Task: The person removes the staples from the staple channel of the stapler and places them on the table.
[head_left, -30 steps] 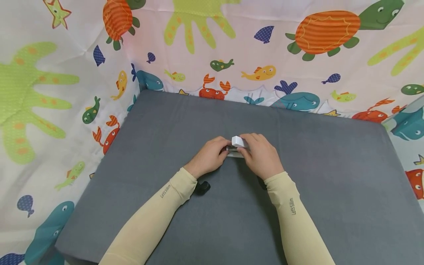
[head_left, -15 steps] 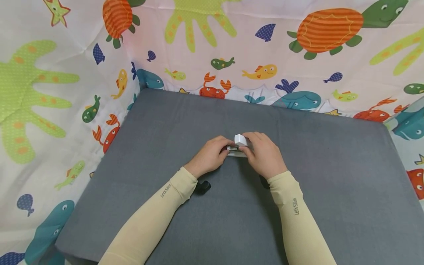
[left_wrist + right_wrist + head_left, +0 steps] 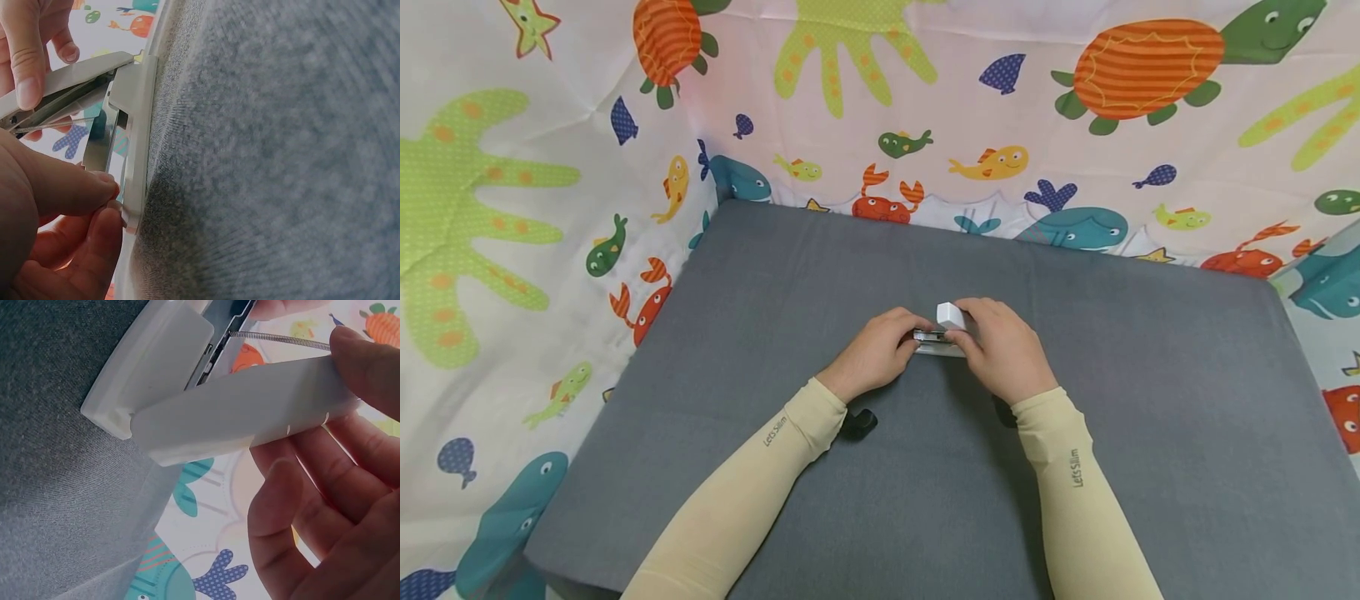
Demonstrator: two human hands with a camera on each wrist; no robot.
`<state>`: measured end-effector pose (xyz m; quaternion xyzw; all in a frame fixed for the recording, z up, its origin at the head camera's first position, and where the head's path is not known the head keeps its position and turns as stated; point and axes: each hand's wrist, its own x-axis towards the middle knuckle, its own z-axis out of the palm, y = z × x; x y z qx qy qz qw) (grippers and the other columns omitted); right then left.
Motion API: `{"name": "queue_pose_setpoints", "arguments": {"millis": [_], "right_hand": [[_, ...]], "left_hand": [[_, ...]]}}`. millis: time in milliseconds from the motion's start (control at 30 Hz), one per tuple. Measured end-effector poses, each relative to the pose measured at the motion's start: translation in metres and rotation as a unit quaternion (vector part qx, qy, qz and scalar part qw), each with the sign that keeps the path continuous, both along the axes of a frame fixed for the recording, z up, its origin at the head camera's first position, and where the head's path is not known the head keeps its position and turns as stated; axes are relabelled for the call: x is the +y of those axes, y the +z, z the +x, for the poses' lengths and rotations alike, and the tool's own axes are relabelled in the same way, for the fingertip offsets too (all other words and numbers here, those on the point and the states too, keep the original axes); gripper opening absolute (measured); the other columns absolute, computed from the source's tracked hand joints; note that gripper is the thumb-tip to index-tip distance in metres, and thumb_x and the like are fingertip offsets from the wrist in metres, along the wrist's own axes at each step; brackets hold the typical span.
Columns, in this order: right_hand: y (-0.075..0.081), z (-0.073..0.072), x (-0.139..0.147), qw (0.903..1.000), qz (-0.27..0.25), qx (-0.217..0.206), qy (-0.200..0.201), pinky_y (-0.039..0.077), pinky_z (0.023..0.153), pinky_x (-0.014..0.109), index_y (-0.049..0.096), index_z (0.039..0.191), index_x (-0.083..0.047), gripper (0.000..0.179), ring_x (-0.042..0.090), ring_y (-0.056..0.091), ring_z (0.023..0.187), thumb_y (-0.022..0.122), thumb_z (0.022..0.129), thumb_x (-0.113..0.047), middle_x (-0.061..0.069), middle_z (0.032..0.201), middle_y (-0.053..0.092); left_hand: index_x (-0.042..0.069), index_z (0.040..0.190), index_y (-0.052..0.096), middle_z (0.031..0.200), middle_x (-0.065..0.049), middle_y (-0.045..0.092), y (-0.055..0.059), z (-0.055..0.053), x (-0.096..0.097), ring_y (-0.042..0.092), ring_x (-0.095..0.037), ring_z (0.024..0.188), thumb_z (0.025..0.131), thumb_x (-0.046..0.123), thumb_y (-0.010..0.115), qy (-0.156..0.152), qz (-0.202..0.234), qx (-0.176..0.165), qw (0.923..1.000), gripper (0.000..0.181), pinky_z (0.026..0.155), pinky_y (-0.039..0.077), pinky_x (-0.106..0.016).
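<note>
A white stapler stands on the grey surface with its top arm swung up from the base. A thin coil spring stretches between the raised arm and the metal staple magazine. My right hand grips the free end of the top arm between thumb and fingers. At the other end, my left hand pinches the front of the magazine, right beside the base. What lies between the left fingertips is hidden.
A grey cloth-covered table lies under both hands. Curtains printed with sea animals rise behind it and along its sides. A black strap piece hangs beneath the left wrist.
My right hand has shifted slightly to the right, drawing the stapler's top arm farther back, and more of the magazine shows. The left hand has stayed almost in place.
</note>
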<state>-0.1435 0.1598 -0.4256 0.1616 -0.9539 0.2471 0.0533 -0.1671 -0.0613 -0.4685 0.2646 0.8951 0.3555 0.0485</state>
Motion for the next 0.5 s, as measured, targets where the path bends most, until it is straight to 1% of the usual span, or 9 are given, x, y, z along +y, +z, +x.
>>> {"name": "queue_pose_setpoints", "arguments": {"millis": [300, 500], "right_hand": [[0.0022, 0.0011, 0.0047, 1.0, -0.005, 0.001, -0.002, 0.059, 0.09, 0.055, 0.067, 0.137, -0.004, 0.042, 0.033, 0.068, 0.108, 0.076, 0.103, -0.027, 0.015, 0.125, 0.073], [0.0037, 0.0006, 0.0059, 0.9999, -0.011, 0.0, -0.003, 0.058, 0.09, 0.055, 0.068, 0.136, -0.005, 0.042, 0.033, 0.068, 0.106, 0.077, 0.102, -0.027, 0.016, 0.124, 0.073]], "left_hand": [[0.009, 0.135, 0.073, 0.128, -0.007, 0.071, -0.0002, 0.0005, 0.0006, 0.068, -0.019, 0.106, 0.11, 0.007, 0.061, 0.001, 0.004, -0.002, 1.0, 0.028, 0.095, 0.058, -0.036], [0.011, 0.135, 0.073, 0.126, -0.006, 0.071, -0.0018, -0.0006, 0.0002, 0.067, -0.018, 0.105, 0.11, 0.008, 0.061, 0.007, 0.002, -0.003, 1.0, 0.028, 0.095, 0.058, -0.035]]}}
